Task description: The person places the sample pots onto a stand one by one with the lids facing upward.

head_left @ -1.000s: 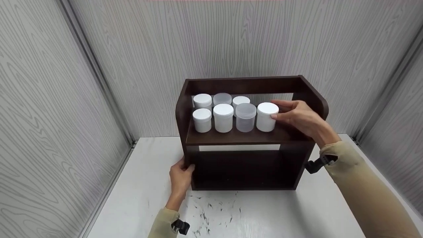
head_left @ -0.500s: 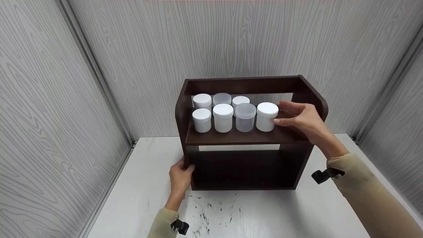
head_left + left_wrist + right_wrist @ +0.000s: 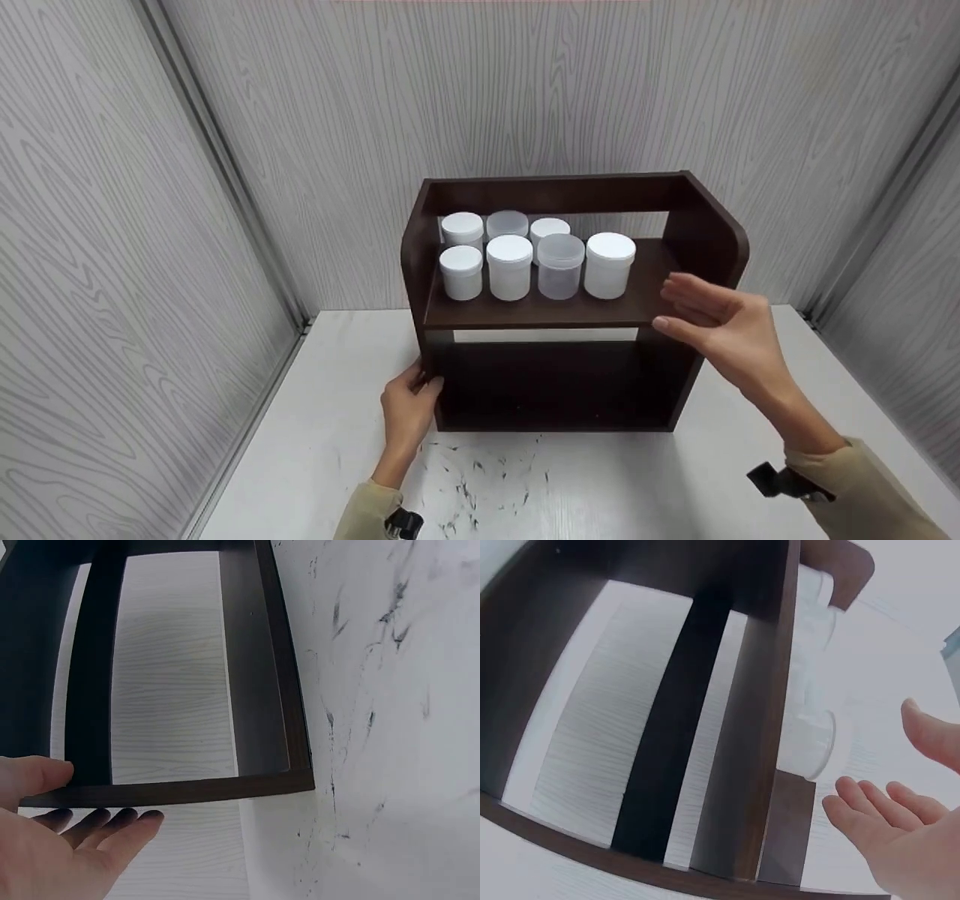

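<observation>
A dark brown two-tier shelf (image 3: 555,324) stands upright on the white table. My left hand (image 3: 409,409) holds its left side panel low down; in the left wrist view the thumb (image 3: 37,774) lies inside the panel and the fingers outside. Several plastic jars stand in two rows on the upper tier. At the right end of the front row is a white-lidded jar (image 3: 608,266), beside an open-looking translucent jar (image 3: 559,268). My right hand (image 3: 727,330) hangs in front of the shelf's right side, apart from the jars, with fingers extended and nothing in it.
More white-lidded jars (image 3: 509,268) fill the left of the upper tier, with another translucent jar (image 3: 507,223) at the back. Bare board shows right of the jars. Dark scuff marks streak the table (image 3: 360,345). Grey wood-patterned walls (image 3: 525,90) enclose the back and sides.
My right hand has let go of the right-end white-lidded jar and drawn back, down and to the right. That jar stays on the upper tier. The left hand keeps its hold.
</observation>
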`<control>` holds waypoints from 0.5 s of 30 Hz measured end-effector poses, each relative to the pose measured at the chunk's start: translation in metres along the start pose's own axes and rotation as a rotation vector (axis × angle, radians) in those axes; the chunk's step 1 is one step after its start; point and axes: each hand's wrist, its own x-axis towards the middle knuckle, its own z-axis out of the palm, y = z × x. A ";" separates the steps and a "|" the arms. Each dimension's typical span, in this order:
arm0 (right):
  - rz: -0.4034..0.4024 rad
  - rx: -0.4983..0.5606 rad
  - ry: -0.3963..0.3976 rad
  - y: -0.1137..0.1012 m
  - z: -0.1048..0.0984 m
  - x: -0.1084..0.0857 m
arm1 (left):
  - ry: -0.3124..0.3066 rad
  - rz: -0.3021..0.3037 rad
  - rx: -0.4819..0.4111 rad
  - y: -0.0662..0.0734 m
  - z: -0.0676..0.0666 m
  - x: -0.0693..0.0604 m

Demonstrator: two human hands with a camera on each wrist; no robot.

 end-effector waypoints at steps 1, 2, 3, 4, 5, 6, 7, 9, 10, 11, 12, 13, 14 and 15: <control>-0.012 -0.015 0.008 0.002 -0.001 -0.007 | 0.002 0.008 0.004 0.001 -0.001 -0.001; -0.021 -0.021 0.017 0.004 -0.001 -0.013 | 0.005 0.019 0.012 0.001 -0.003 -0.002; -0.030 -0.030 0.028 0.006 -0.002 -0.019 | 0.011 0.036 0.020 0.001 -0.005 -0.003; -0.033 -0.032 0.039 0.009 -0.002 -0.024 | 0.019 0.050 0.027 0.001 -0.007 -0.004; -0.036 -0.034 0.049 0.012 -0.002 -0.030 | 0.026 0.067 0.036 0.001 -0.009 -0.006; -0.037 -0.038 0.060 0.014 -0.003 -0.035 | 0.034 0.088 0.045 0.001 -0.011 -0.008; -0.037 -0.040 0.069 0.018 -0.004 -0.040 | 0.045 0.112 0.054 0.001 -0.012 -0.010; -0.033 -0.057 0.080 0.024 -0.005 -0.049 | 0.068 0.163 0.080 0.000 -0.017 -0.015; -0.032 -0.073 0.079 0.029 -0.006 -0.054 | 0.079 0.188 0.094 0.000 -0.019 -0.017; -0.030 -0.087 0.077 0.033 -0.008 -0.059 | 0.089 0.216 0.114 -0.001 -0.021 -0.020; -0.030 -0.108 0.075 0.037 -0.010 -0.064 | 0.098 0.247 0.141 -0.001 -0.024 -0.022; -0.027 -0.125 0.072 0.041 -0.011 -0.069 | 0.105 0.276 0.169 -0.001 -0.026 -0.023; -0.027 -0.146 0.072 0.046 -0.014 -0.073 | 0.106 0.304 0.203 -0.001 -0.028 -0.024; -0.029 -0.164 0.074 0.051 -0.016 -0.077 | 0.106 0.330 0.238 -0.001 -0.030 -0.025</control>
